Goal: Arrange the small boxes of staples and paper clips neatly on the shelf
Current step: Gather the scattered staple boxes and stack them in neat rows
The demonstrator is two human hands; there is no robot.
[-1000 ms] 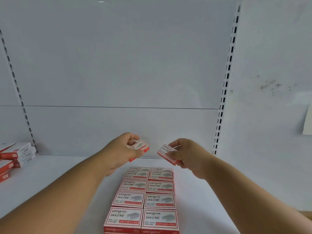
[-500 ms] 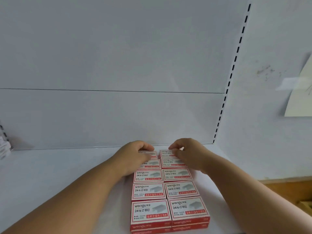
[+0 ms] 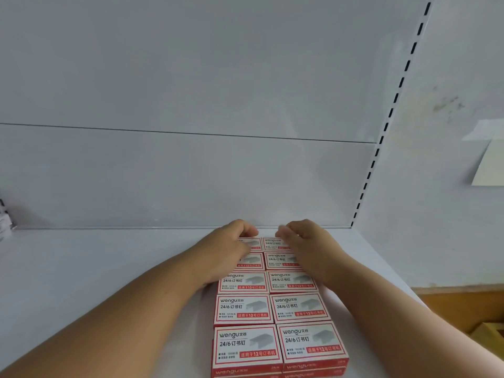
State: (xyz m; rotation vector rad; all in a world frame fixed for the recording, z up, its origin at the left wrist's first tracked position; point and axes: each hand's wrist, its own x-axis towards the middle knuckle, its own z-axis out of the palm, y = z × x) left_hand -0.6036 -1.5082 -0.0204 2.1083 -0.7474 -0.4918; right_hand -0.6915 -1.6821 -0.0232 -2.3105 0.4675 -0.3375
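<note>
Red-and-white staple boxes [image 3: 244,309] lie flat in two neat columns on the white shelf [image 3: 109,268], running from the front edge toward the back panel. My left hand [image 3: 230,245] sits over the rearmost left box [image 3: 252,243], its fingers and thumb curled round the box's far end. My right hand [image 3: 306,244] covers the right part of the rearmost right box [image 3: 272,243], with curled, slightly blurred fingertips at its far edge. Both rear boxes lie level with the rows in front of them.
The white back panel stands just behind the rear boxes. A slotted upright [image 3: 381,137] marks the shelf's right end. A paper sheet [image 3: 488,165] hangs on the right wall. A few boxes [image 3: 4,222] show at the far left edge. Bare shelf lies left of the columns.
A second ago each hand held a staple box in the air. Both boxes have come down onto the back of the two columns, and the hands stay at them.
</note>
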